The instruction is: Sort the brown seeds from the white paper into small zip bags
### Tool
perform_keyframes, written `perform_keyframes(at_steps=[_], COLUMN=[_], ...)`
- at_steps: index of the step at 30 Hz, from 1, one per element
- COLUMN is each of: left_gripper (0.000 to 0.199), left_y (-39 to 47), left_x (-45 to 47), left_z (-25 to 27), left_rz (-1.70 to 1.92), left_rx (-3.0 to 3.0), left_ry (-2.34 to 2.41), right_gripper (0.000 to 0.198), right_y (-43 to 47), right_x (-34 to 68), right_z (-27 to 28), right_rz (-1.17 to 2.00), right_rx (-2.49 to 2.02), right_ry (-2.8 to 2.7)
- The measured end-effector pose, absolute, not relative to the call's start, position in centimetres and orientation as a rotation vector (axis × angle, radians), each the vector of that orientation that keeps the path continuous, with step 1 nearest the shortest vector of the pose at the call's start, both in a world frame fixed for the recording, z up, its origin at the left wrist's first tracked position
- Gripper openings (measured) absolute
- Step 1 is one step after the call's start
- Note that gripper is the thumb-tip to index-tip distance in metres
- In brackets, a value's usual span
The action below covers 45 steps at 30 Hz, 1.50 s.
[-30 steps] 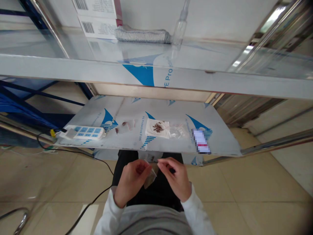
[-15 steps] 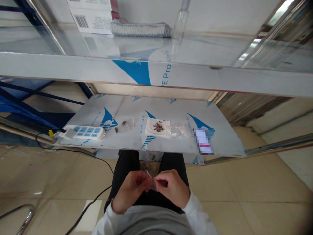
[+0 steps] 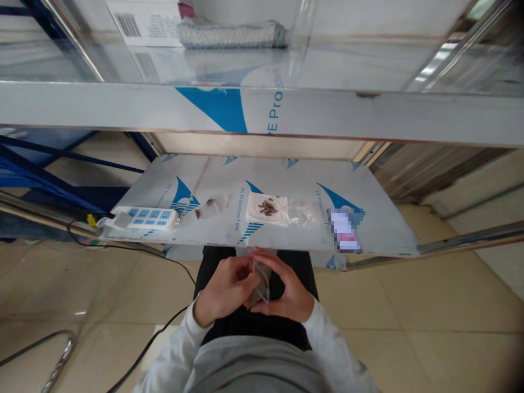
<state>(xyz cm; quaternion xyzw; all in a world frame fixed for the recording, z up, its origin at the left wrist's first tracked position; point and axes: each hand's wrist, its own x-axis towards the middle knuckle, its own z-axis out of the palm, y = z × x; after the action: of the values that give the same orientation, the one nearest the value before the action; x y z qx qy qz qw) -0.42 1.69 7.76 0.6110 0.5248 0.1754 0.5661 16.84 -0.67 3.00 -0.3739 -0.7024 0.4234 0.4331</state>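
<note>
Above my lap, a small clear plastic bag (image 3: pixel 263 281) is held between my two hands, its mouth looking spread apart. My left hand (image 3: pixel 225 288) is closed on its left side, with thumb and fingers pinched. Around the right side curves my right hand (image 3: pixel 291 289), fingers at the upper edge and thumb at the lower one. On the low shelf just beyond lies a white square (image 3: pixel 256 216) bearing a heap of small brown pieces (image 3: pixel 267 208). Clear plastic bags (image 3: pixel 303 214) lie beside it on the right. Further left are small bags (image 3: pixel 211 206) with brown bits inside.
A white power strip (image 3: pixel 143 218) lies at the shelf's left end, its black cable (image 3: pixel 164 326) trailing over the floor. A blurred-out phone (image 3: pixel 344 231) lies at right. The upper shelf (image 3: pixel 131 107) holds a box (image 3: pixel 143 24), a folded grey cloth (image 3: pixel 233 35) and a clear bottle (image 3: pixel 302 24).
Both hands have moved up toward the shelf edge. My right hand has gone from a pinch to fingers spread around the bag, which now looks wider open. The view has shifted slightly.
</note>
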Motion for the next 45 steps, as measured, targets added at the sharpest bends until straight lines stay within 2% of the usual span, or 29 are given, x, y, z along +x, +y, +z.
perform_keyframes(at_steps=[2,3,6,10,14,19,26,37,42,45], left_gripper=[0.017,0.017,0.021,0.031,0.044,0.046,0.041,0.035,0.035,0.032], left_y=[2.3,2.5,3.1,3.9,3.7,0.4,-3.3,-2.6,0.3,5.7], left_x=[-0.3,-0.2,0.0,-0.8,-2.9,-4.8,-6.3,-7.1,-7.3,-7.7], left_z=[8.1,8.3,8.9,8.8,5.9,-0.2,-4.4,-4.6,-4.8,-4.7], left_rz=[0.413,0.431,0.532,0.702,0.770,0.581,0.430,0.313,0.559,0.757], left_rx=[1.473,1.526,1.697,1.681,1.542,1.491,1.436,1.478,1.557,1.628], left_ry=[1.268,1.312,1.452,1.525,1.669,1.730,1.818,1.909,1.917,1.977], right_gripper=[0.055,0.046,0.036,0.037,0.042,0.038,0.033,0.027,0.051,0.054], right_y=[0.4,0.7,1.3,3.8,10.8,20.2,23.7,23.1,23.1,22.3], right_x=[16.8,16.7,16.8,18.0,20.5,21.4,18.6,17.4,20.2,22.3], right_z=[3.3,3.4,3.3,2.9,2.1,0.9,-0.4,-0.5,-0.9,-1.3], right_rz=[1.112,1.136,1.200,1.159,0.813,0.182,-0.114,-0.296,-0.230,-0.162], right_rx=[-0.893,-0.896,-0.955,-1.079,-1.364,-1.783,-1.768,-1.653,-1.822,-1.953], right_ry=[-1.679,-1.639,-1.570,-1.598,-1.912,-2.609,-3.002,-3.097,-2.790,-2.532])
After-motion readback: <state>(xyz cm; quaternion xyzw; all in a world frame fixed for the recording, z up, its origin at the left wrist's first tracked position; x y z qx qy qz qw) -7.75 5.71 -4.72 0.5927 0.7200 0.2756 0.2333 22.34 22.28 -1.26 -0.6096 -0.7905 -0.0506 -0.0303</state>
